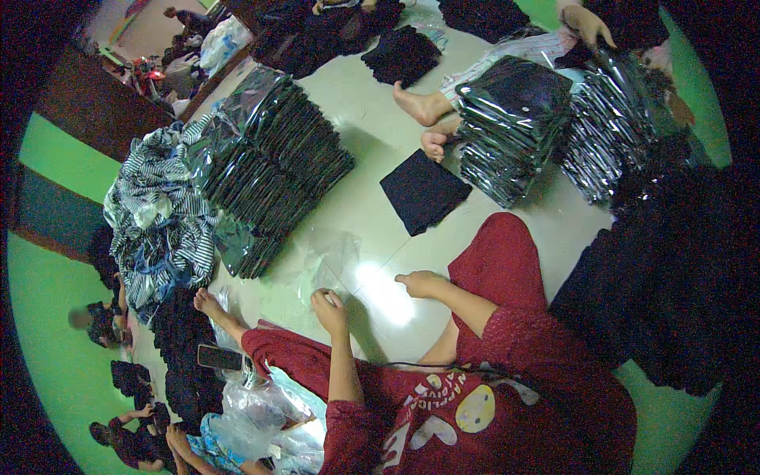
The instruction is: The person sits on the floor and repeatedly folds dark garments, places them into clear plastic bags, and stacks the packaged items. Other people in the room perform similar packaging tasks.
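Note:
I sit on the pale floor in red clothes. My left hand point(329, 305) is curled on the near edge of a flat clear plastic bag point(334, 255) that lies on the floor in front of me. My right hand point(419, 283) rests on the floor just right of the bag, its fingers curled in, and I see nothing in it. A folded black garment point(423, 190) lies unbagged a little beyond my right hand.
Tall stacks of bagged black garments stand at left point(269, 166), at far right point(511, 119) and beside that point(609, 127). Striped cloth point(158, 214) is heaped at left, loose black garments point(673, 277) at right. A phone point(220, 358) and crumpled plastic bags point(253, 412) lie by my left leg. Another person's feet point(423, 107) are opposite.

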{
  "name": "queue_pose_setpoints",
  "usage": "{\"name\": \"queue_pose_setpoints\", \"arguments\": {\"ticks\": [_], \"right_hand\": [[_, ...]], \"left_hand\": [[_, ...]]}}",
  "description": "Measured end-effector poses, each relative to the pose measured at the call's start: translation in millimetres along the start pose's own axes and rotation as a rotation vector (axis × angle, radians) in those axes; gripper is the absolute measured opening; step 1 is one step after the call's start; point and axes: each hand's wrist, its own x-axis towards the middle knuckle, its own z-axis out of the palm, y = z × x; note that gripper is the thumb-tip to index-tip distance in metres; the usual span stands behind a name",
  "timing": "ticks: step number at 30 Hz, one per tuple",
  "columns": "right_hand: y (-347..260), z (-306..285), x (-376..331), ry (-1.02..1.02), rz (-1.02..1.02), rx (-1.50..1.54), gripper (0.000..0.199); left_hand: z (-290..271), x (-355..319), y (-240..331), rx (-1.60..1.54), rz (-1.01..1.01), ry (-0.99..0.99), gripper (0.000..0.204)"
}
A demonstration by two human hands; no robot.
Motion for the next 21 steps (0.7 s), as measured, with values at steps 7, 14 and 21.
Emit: {"name": "queue_pose_setpoints", "arguments": {"ticks": [7, 14, 21], "right_hand": [[19.4, -38.2, -6.0, 0.170, 0.009, 0.058, 0.044], [6.8, -69.2, -37.5, 0.293, -0.241, 0.613, 0.045], [-0.3, -12.7, -14.0, 0.276, -0.284, 0.281, 0.038]], "left_hand": [[-3.1, -59.6, 69.2, -0.116, 0.439, -0.494, 0.025], [-2.2, -92.1, 83.6, -0.103, 0.570, -0.733, 0.025], [-2.8, -81.6, 67.4, -0.262, 0.275, -0.399, 0.025]]}}
